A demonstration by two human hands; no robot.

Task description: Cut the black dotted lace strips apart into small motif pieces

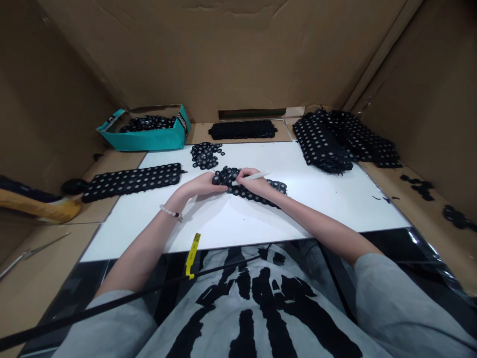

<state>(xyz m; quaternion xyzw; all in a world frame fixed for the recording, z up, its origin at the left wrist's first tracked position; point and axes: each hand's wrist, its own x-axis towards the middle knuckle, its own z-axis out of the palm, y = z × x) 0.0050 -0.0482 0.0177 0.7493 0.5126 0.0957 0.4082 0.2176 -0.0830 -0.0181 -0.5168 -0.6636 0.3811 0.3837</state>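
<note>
My left hand [203,184] and my right hand [255,183] rest close together on a strip of black fabric with pale round dots [274,188], on a white board [328,201]. The left fingers grip the strip's bunched end. My right hand holds a slim white pen-like tool [257,175] and also presses on the strip. A bracelet circles my left wrist. A small heap of black ring-shaped pieces [204,155] lies just beyond my hands. A similar dotted strip [132,181] lies to the left.
Stacked dotted strips [320,141] pile up at the right. A teal box [149,135] holds black pieces at the back left, beside a dark strip [242,130]. Cardboard walls surround the bench. Metal scissors [33,253] lie at lower left; a black cord with a yellow tag [193,253] crosses my front.
</note>
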